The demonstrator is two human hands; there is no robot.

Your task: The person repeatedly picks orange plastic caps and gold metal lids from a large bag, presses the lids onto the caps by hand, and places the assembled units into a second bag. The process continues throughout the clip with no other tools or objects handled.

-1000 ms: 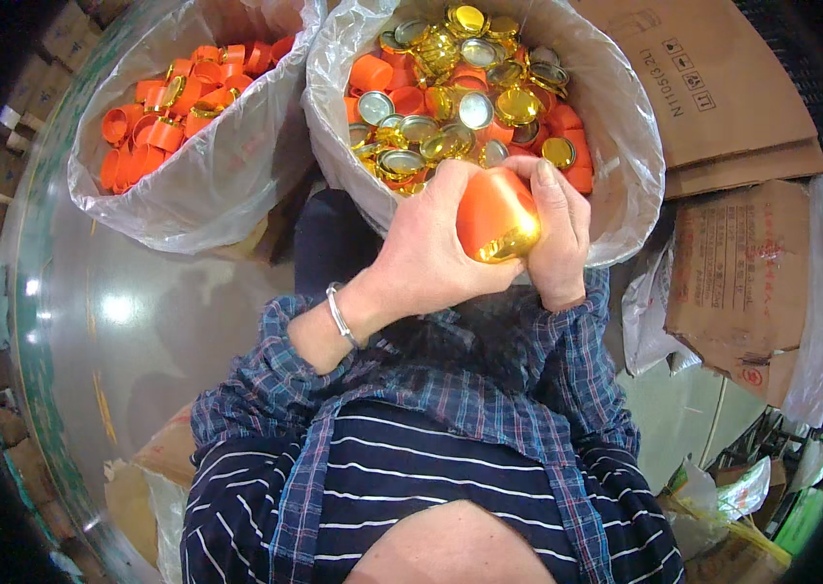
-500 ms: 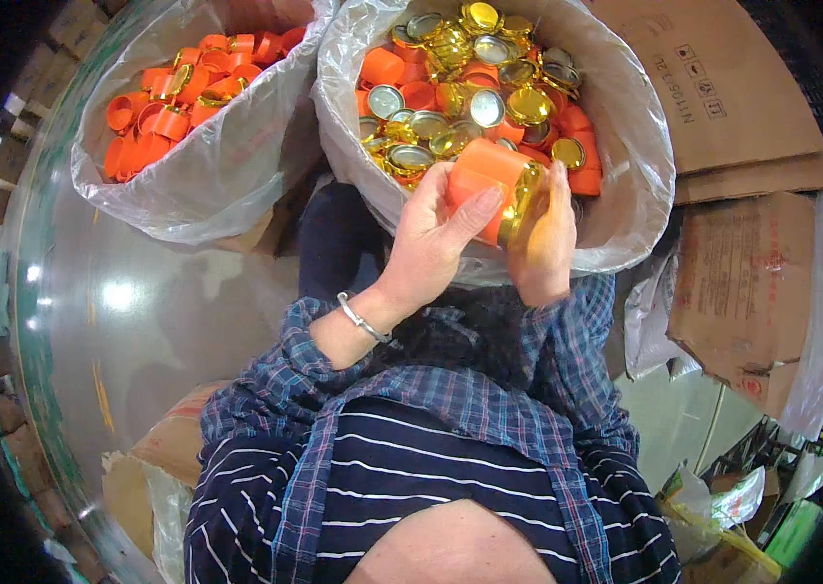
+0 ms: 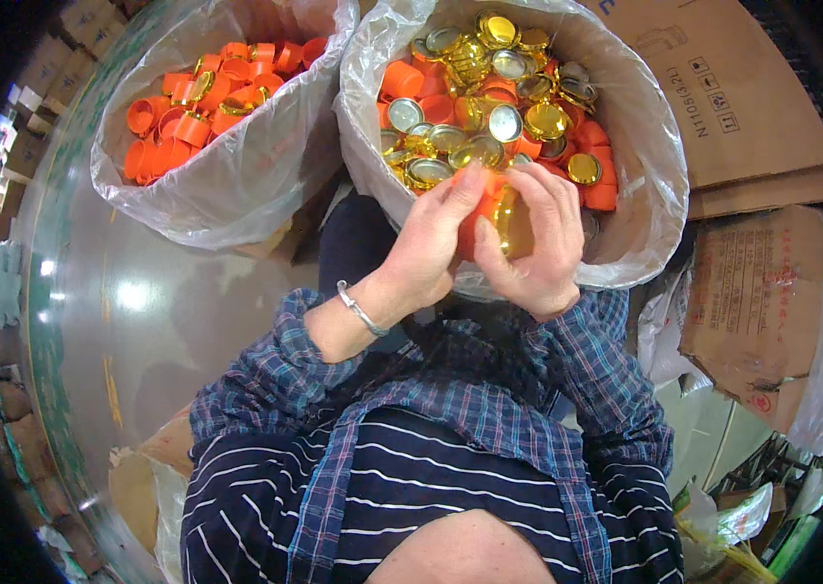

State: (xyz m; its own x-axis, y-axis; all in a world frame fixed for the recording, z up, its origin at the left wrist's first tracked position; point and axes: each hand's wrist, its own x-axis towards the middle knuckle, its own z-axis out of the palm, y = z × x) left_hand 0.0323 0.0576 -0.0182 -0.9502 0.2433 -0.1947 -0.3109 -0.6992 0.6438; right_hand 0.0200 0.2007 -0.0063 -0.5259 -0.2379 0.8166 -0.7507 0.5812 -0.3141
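Over the near edge of the right bag (image 3: 640,209), just in front of the person's body, an orange cap (image 3: 485,206) with a shiny gold lid (image 3: 517,222) at its right end sits between two bare hands. From where I stand the two parts look brought together, though I can't tell whether the lid is fully seated, so I'd call this piece partly or nearly done. Plenty seems left: loose gold lids (image 3: 548,121) and more orange caps (image 3: 402,80) lie jumbled in that same bag. Over in the left bag (image 3: 207,209) there's a heap of orange pieces (image 3: 171,154), a few showing gold. As for the grip, the left hand (image 3: 431,234) is wrapped round the orange side, fingers at the far edge, while the right hand (image 3: 543,238) curls about the gold end, thumb near the middle; the piece lies snugly between them, with neither hand free.
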